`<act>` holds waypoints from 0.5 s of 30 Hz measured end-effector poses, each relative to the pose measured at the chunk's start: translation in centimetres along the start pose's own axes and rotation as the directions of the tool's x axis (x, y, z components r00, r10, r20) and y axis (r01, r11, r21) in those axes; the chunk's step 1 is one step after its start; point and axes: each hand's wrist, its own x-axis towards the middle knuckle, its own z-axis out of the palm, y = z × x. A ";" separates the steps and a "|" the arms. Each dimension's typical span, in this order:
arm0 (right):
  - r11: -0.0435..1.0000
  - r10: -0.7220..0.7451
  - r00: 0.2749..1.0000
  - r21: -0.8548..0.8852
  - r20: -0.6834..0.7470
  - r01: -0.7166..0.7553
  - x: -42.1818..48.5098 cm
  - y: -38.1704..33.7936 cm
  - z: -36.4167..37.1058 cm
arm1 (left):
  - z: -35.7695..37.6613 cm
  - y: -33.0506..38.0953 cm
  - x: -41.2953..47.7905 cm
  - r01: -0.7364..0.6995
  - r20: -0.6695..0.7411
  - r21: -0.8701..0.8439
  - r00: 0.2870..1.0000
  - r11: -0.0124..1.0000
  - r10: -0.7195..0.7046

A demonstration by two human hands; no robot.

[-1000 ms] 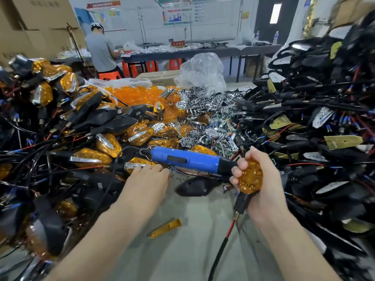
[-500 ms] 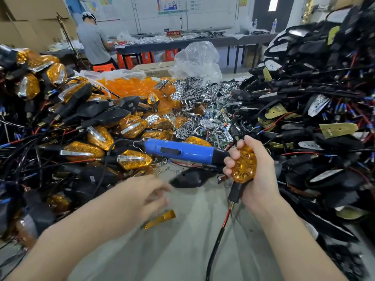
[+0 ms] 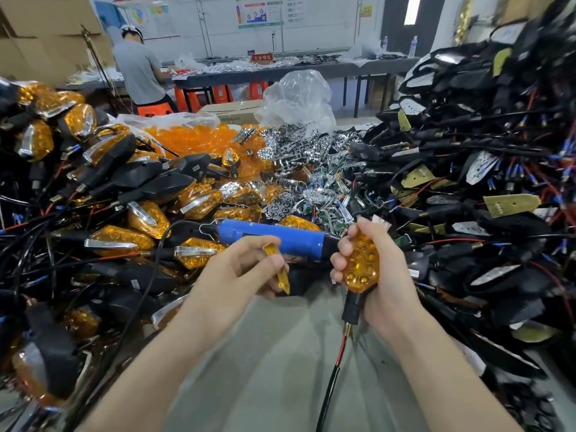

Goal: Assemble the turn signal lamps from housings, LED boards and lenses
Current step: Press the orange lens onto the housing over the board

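Observation:
My right hand [image 3: 386,288] grips a turn signal lamp [image 3: 361,266] with its amber lens facing me; a black stem and a red-and-black wire [image 3: 335,369] hang below it. My left hand [image 3: 237,275] pinches a narrow amber lens strip [image 3: 282,277], held just left of the lamp. Behind both hands lies a blue electric screwdriver [image 3: 274,235] on the table. Assembled amber lamps [image 3: 121,238] are heaped at the left. Black housings with LED boards and wires [image 3: 486,194] are piled at the right.
Loose orange lenses [image 3: 199,138] and chrome reflectors [image 3: 293,157] are heaped at the back, next to a clear plastic bag [image 3: 299,98]. Bare grey table [image 3: 268,363] shows between my forearms. A person [image 3: 140,73] stands at a far bench.
My left hand went down to the amber strip lying on the table, picked it up and raised it beside the lamp. My right hand kept hold of the lamp.

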 end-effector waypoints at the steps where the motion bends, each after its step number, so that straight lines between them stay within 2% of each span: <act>1: 1.000 0.020 1.000 -0.024 0.007 -0.020 0.0 0.1 0.1 | 0.6 -0.1 0.4 -0.028 -0.032 -0.024 0.999 0.999 0.028; 4: 0.993 0.064 0.998 -0.103 0.023 -0.061 0.1 0.8 0.3 | 2.3 -0.5 1.5 -0.093 -0.099 -0.101 0.992 0.991 0.083; 9: 0.974 0.065 0.998 -0.220 0.027 -0.058 0.5 1.9 0.5 | 3.7 -0.9 3.4 -0.146 -0.216 -0.386 0.974 0.911 0.065; 15: 0.976 -0.020 1.000 -0.219 0.006 0.021 1.0 1.8 0.1 | 4.2 -2.2 3.5 -0.159 -0.175 -0.407 0.980 0.900 0.094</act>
